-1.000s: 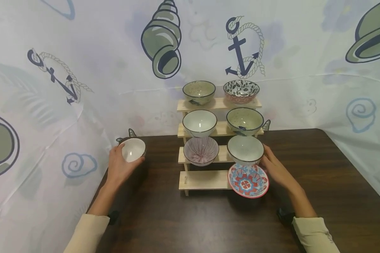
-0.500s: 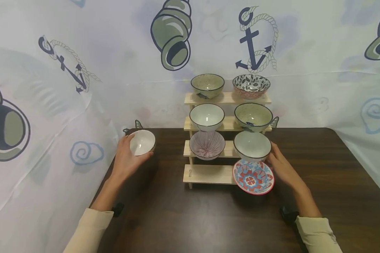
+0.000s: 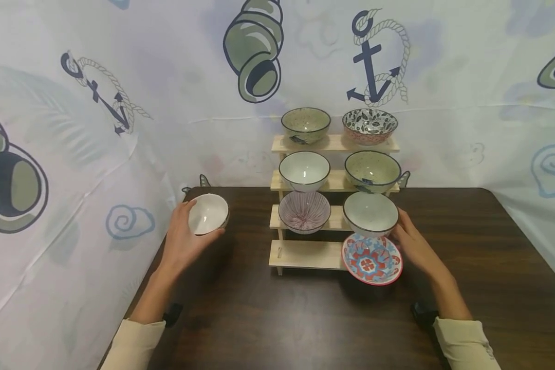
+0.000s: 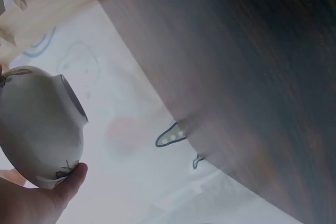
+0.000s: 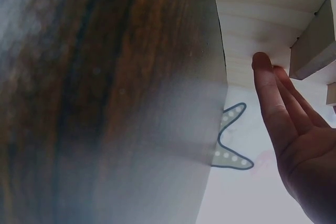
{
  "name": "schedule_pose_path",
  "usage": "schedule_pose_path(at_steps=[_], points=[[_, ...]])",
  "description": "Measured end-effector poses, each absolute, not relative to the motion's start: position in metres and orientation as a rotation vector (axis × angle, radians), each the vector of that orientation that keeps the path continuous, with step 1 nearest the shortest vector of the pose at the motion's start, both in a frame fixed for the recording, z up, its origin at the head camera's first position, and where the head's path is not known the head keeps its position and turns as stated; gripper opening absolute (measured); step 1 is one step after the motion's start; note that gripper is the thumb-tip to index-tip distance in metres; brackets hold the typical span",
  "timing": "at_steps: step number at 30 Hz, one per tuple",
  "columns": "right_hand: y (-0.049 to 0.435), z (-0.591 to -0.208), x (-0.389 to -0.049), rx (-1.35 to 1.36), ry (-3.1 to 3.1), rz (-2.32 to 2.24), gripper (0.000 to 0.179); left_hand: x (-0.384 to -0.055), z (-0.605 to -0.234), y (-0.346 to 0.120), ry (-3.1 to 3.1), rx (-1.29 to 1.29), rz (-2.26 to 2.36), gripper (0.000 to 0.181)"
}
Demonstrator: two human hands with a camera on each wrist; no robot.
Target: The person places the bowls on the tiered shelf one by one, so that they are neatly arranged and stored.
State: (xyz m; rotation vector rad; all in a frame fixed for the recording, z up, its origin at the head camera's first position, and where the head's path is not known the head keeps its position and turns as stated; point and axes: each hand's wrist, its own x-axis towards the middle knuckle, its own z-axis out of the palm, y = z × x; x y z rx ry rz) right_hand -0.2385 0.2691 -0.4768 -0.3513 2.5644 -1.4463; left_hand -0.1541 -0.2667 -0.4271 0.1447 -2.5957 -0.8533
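Note:
At the left, my left hand point(image 3: 185, 239) holds a small white bowl point(image 3: 209, 213) by its side, raised and tilted with its inside facing the head camera. The left wrist view shows the bowl's pale outside point(image 4: 39, 121) and foot ring, with the thumb point(image 4: 71, 184) pressed along its lower side. My right hand point(image 3: 418, 249) is at the right side of the tiered wooden rack point(image 3: 305, 254), beside a white bowl point(image 3: 370, 211) and a red-blue patterned bowl point(image 3: 372, 259). In the right wrist view its fingers point(image 5: 273, 98) extend nearly straight to the rack's wood; the thumb is hidden.
Higher on the rack are a speckled green bowl point(image 3: 305, 125), a black-leaf patterned bowl point(image 3: 369, 126), another white bowl point(image 3: 303, 169), another green bowl point(image 3: 372, 169) and a purple-striped bowl point(image 3: 303, 211). Dark wooden table point(image 3: 287, 324) below; printed cloth point(image 3: 176, 67) hangs behind and left.
The head view has shifted, so the rack and hands appear farther right and slightly higher. The small bowl's tilt in my left hand alters slightly. My right hand keeps its place at the rack.

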Motion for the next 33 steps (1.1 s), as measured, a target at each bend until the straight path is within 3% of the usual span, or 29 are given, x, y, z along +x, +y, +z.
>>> schedule_pose_path(at_steps=[33], points=[[0.269, -0.479, -0.237, -0.431, 2.583, -1.486, 0.068, -0.119, -0.420, -0.241, -2.685, -0.152, -0.863, 0.101]])
